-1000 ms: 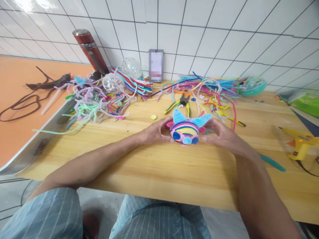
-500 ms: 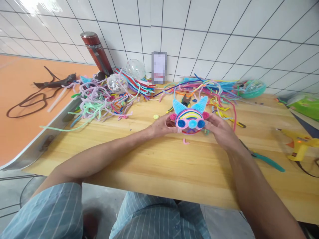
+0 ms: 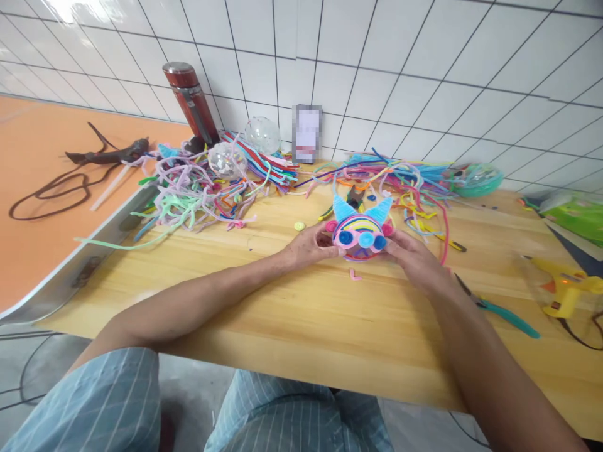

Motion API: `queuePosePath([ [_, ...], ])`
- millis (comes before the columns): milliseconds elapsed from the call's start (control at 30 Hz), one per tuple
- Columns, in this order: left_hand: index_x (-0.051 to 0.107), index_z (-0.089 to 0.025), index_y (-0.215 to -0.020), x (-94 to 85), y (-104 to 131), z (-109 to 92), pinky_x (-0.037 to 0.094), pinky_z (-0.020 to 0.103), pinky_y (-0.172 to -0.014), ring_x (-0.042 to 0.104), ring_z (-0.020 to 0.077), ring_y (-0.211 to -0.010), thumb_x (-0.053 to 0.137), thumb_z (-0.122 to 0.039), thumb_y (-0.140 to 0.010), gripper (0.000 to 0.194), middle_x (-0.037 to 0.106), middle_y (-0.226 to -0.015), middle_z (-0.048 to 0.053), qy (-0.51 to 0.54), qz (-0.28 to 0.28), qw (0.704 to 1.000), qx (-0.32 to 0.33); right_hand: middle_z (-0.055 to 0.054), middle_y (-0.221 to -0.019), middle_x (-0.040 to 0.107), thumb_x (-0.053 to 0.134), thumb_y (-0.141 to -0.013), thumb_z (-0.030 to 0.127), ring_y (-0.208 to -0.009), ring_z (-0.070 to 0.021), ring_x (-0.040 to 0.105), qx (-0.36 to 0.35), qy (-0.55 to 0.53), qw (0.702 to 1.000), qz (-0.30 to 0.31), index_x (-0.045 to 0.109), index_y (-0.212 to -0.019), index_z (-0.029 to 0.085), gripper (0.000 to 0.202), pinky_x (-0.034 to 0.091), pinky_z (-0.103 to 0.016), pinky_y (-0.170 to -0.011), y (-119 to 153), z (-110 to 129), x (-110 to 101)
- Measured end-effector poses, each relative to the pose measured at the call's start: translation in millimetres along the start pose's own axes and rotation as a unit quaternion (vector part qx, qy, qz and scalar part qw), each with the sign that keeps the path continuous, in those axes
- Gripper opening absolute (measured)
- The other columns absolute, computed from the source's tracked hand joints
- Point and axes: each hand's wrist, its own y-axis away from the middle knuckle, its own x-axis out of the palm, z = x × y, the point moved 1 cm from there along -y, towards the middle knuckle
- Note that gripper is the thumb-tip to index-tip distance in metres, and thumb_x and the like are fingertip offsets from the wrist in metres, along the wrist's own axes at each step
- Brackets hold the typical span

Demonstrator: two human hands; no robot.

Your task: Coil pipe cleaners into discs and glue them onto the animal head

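Gently, both hands (image 3: 358, 249) holding a horned pipe-cleaner figure (image 3: 362, 232), pink scrap (image 3: 355, 275) nearby.

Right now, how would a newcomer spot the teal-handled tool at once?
At the right end of the wooden table sits a yellow glue gun. Between it and the right forearm lies the tool with a dark pointed tip. Its teal handle sets it apart from the yellow-handled pliers behind the held figure.

Craft workspace | wooden table (image 3: 282, 320) | loose pipe cleaners (image 3: 176, 207) | yellow glue gun (image 3: 566, 294) | tiled wall (image 3: 398, 94)
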Motion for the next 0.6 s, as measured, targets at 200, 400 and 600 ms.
queuePosePath([
  [200,0.067,-0.015,-0.116,-2.2,8.4,-8.2,0.056,0.037,-0.096,0.073,0.0222,-0.103,0.09,-0.053,-0.075,0.06,0.075,-0.115,0.011,-0.018,0.026,0.999,0.014,-0.002,-0.106,0.082,0.085,-0.077,0.065,-0.095,-0.0255,0.077,-0.007,-0.014,1.0,-0.014,0.079,-0.11,0.03,0.049,0.065,-0.044,-0.089,5.7,-9.6,8.1],
  [400,0.054,-0.02,-0.146,-5.4,10.4,-7.8,0.055,0.04,-0.098,0.073,0.028,-0.113,0.094,-0.045,-0.071,0.089,0.074,-0.126,0.015,-0.071,0.019,0.997,0.007,-0.002,-0.099,0.082,0.085,-0.078,0.063,-0.085,-0.0242,0.077,-0.026,-0.002,0.995,-0.097,0.078,-0.109,0.031,0.045,0.066,-0.045,-0.081,13.2,-19.2,1.1],
  [600,0.057,-0.019,-0.141,-5.1,10.9,0.4,0.058,0.037,-0.094,0.076,0.0249,-0.105,0.091,-0.045,-0.077,0.077,0.076,-0.116,0.012,-0.02,0.013,1.0,0.012,-0.004,-0.107,0.082,0.09,-0.074,0.06,-0.091,-0.0233,0.076,-0.041,-0.014,0.995,-0.093,0.078,-0.104,0.028,0.045,0.065,-0.04,-0.08,17.9,-20.6,5.4],
])
